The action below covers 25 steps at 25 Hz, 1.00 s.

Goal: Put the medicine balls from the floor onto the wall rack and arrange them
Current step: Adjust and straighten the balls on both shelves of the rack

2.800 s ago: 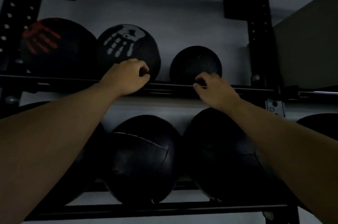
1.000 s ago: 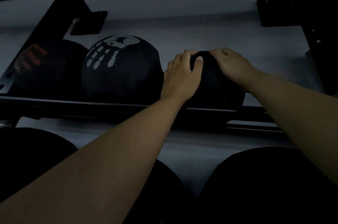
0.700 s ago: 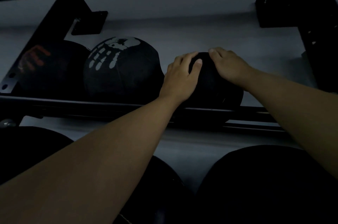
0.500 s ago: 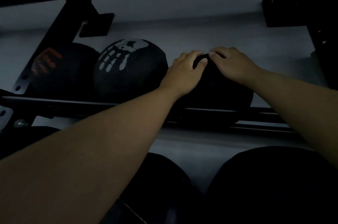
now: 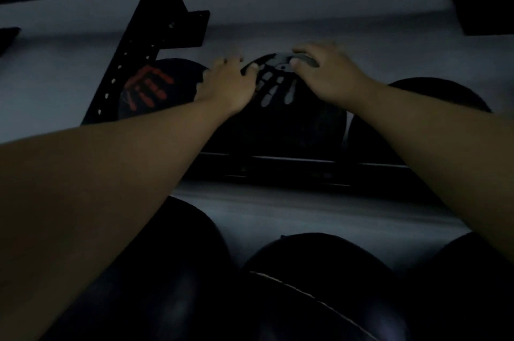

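On the far shelf, the middle black ball [image 5: 281,107] carries a pale grey-white handprint; the black ball to its left [image 5: 155,87] bears a red handprint. The ball on the right [image 5: 434,95] is plain black. The near balls [image 5: 319,285] are glossy black, one crossed by a light seam. The rack [image 5: 144,42] is black, the wall [image 5: 333,15] grey.

A pale grey painted wall [image 5: 319,15] fills the dim background. Against the pale grey painted wall, toward its upper left, a flat black metal mounting plate [image 5: 182,31] sits flush, and a second black metal bracket [image 5: 484,12] sits on the wall at the far upper right. A small dark shape [image 5: 8,37] on the wall's left edge is too cropped to identify.
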{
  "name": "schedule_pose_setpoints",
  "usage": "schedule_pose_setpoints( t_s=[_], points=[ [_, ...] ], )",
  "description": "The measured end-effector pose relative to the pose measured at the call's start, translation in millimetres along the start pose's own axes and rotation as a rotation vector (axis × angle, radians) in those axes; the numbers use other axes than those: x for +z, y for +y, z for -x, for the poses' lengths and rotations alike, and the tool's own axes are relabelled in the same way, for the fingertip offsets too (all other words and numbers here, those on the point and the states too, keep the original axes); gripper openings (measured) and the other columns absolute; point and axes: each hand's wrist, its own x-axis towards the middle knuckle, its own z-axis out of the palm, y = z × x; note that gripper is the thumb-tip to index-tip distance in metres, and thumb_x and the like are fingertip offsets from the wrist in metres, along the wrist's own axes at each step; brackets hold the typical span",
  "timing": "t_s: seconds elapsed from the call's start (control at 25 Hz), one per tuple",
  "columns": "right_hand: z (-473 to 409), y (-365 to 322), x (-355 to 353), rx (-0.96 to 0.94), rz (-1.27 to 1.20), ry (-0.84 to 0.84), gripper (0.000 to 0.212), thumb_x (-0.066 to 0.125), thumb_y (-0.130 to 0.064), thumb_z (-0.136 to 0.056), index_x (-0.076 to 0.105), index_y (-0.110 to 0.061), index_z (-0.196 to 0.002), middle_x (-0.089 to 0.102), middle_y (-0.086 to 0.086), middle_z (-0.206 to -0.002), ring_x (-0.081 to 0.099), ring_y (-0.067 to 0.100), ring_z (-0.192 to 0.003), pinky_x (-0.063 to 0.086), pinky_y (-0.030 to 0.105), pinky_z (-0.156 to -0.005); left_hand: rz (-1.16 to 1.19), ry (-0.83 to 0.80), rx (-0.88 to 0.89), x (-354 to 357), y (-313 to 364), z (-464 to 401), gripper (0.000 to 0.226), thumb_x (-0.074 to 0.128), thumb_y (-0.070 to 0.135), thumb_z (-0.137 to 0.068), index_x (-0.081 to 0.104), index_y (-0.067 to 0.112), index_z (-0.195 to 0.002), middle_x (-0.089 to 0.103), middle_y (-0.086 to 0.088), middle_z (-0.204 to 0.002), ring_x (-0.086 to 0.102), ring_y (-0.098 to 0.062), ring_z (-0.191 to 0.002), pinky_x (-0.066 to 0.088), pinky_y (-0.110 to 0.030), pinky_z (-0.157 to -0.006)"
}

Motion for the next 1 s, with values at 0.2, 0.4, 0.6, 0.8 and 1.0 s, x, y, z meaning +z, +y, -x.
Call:
schedule_pose_setpoints(
  t_s=[0.2,0.4,0.6,0.8,1.0],
  points=[
    [2.1,-19.5,34.2,-0.008,0.197,-0.022,0.058,0.033,-0.061,-0.103,0.031,-0.043,-0.158,0.022,0.005,-0.171,0.017,0.031,-0.156,0.014,0.051,-0.125,0.214,-0.014,0.013,32.2,-4.4,5.7,0.064,0.014,0.052,-0.112,0.022,0.022,-0.168,0.023,-0.010,-0.174,0.028,-0.037,-0.155,0.024,-0.051,-0.126],
    [3.7,-9.9,24.5,-0.009,0.198,-0.075,0.063,0.032,-0.067,-0.101,0.025,-0.045,-0.160,0.016,0.007,-0.173,0.010,0.031,-0.158,0.009,0.049,-0.128,0.215,0.113,0.064,48.4,-2.4,6.3,0.060,0.017,0.045,-0.113,0.030,0.015,-0.164,0.032,-0.017,-0.168,0.036,-0.041,-0.146,0.028,-0.053,-0.123],
    [7.6,-6.5,22.9,-0.015,0.196,-0.074,0.063,0.032,-0.066,-0.101,0.024,-0.044,-0.161,0.014,0.007,-0.173,0.008,0.028,-0.159,0.008,0.048,-0.128,0.166,0.118,0.082,48.6,1.6,10.7,0.059,0.019,0.044,-0.114,0.030,0.014,-0.164,0.034,-0.019,-0.165,0.038,-0.042,-0.144,0.031,-0.052,-0.119],
    [10.5,-19.8,29.5,0.007,0.184,0.010,0.057,0.037,-0.059,-0.102,0.035,-0.041,-0.156,0.027,0.006,-0.168,0.020,0.032,-0.154,0.018,0.051,-0.125,0.028,-0.008,0.133,21.0,-16.3,3.7,0.062,0.017,0.056,-0.110,0.031,0.026,-0.162,0.035,-0.010,-0.168,0.036,-0.036,-0.149,0.027,-0.051,-0.120],
    [-6.5,-65.0,41.5,0.051,0.208,0.087,0.055,0.042,-0.052,-0.102,0.044,-0.029,-0.152,0.038,0.013,-0.161,0.030,0.035,-0.150,0.022,0.051,-0.122,-0.067,0.064,0.130,-33.9,-63.1,-19.8,0.053,0.027,0.048,-0.111,0.045,0.024,-0.156,0.042,-0.009,-0.164,0.037,-0.035,-0.151,0.024,-0.051,-0.122]
  ],
)
